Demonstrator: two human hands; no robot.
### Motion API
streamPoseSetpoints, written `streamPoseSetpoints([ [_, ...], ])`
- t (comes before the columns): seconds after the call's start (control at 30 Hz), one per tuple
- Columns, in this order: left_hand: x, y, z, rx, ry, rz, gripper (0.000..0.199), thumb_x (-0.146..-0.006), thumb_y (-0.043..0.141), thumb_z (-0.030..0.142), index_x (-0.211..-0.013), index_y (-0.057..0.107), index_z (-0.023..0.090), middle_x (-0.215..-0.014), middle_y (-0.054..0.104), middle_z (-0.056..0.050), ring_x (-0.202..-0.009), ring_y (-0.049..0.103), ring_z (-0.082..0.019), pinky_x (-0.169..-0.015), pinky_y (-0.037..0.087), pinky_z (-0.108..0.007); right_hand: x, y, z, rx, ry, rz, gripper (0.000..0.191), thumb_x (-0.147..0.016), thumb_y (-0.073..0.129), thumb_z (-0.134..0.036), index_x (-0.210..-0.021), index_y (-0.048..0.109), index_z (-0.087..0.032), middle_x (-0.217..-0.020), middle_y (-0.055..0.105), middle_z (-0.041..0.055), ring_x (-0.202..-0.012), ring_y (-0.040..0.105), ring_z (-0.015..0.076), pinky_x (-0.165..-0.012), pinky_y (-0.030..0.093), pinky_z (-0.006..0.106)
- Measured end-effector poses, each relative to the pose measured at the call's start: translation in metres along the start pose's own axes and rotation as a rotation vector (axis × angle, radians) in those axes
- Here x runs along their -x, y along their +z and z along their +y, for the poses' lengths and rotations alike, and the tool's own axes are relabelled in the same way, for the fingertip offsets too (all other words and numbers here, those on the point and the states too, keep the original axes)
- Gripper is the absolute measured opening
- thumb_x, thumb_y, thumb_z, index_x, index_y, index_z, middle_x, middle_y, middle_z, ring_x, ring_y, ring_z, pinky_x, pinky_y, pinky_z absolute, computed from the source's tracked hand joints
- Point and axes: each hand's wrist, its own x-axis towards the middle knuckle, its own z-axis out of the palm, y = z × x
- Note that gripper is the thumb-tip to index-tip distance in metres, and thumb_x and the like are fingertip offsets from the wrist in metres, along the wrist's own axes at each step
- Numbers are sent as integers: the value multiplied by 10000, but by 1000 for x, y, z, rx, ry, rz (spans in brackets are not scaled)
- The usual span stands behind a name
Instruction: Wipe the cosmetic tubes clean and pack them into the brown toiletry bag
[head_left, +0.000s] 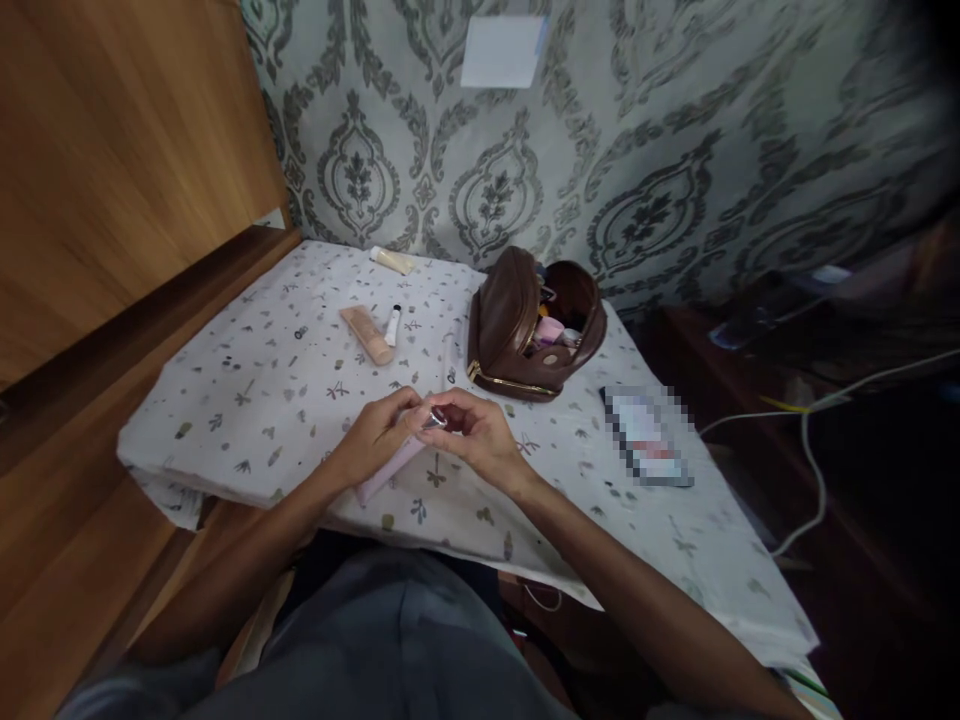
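1. Two bare hands meet over the patterned tablecloth; I take them as the middle of my clock, with the wall at 12.
2. The left hand curls around a pale pink tube, which slants from the fingers toward 7 o'clock; any print on it is too blurred to read.
3. The right hand pinches a silvery piece at the tube's upper end.
4. At 11 o'clock lie a tan tube and a small white tube with a black end, their labels too small to make out; nearer the wall, a cream tube.
5. Between 1 and 2 gapes a brown bag, its round badge illegible from here.
6. At 3 o'clock rests a phone, its screen blurred into blocks.
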Motion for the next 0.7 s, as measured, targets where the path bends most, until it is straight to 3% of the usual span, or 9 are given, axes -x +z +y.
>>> streamPoseSetpoints([
  [0.07,-2,-1,-1,46,7,54,300,-931,489,484,-891,568,198,-818,591,12,-797,549,-168,-752,436,-267,-1,9,5,-43,1,67,548,-664,855,-490,-1085,608,-240,-951,625,10,-745,608,136,-716,524,304],
  [0.17,-2,-1,-4,68,-20,259,277,-890,540,479,-912,562,204,-818,591,8,-801,547,-175,-756,445,-271,4,27,15,-82,-11,128,678,-678,845,-447,-1252,528,-272,-1109,586,42,-830,630,150,-797,547,327],
  [0.27,0,1,-3,97,-32,429,284,-897,517,492,-914,547,210,-744,536,23,-718,510,-158,-700,442,-262,12,48,27,-43,-27,-22,617,-753,785,-439,-1277,525,-239,-1157,609,73,-1026,615,215,-944,519,380],
  [0.33,2,3,-2,92,1,458,285,-919,495,490,-925,553,210,-725,524,27,-683,492,-151,-673,440,-260,17,59,32,25,-25,-97,467,-839,689,-422,-1239,546,-226,-1122,636,63,-1026,603,228,-937,516,389],
  [0.47,6,2,0,-13,125,455,296,-967,445,455,-1024,585,199,-850,635,-20,-795,585,-176,-755,481,-282,19,61,30,136,-86,-69,258,-898,568,-323,-1135,543,-226,-952,627,26,-886,583,208,-831,515,348],
  [0.6,10,-10,1,-248,243,482,297,-996,406,378,-1138,583,187,-998,710,-69,-908,657,-199,-833,504,-309,21,44,21,296,-135,-100,162,-930,515,-279,-1081,489,-225,-844,570,-1,-744,535,172,-698,467,295],
  [0.7,11,-26,8,-458,308,412,300,-1000,397,360,-1145,591,183,-993,723,-76,-899,675,-205,-810,506,-310,23,25,12,465,-169,-130,137,-935,488,-240,-1070,471,-225,-873,576,4,-737,529,160,-688,441,280],
])
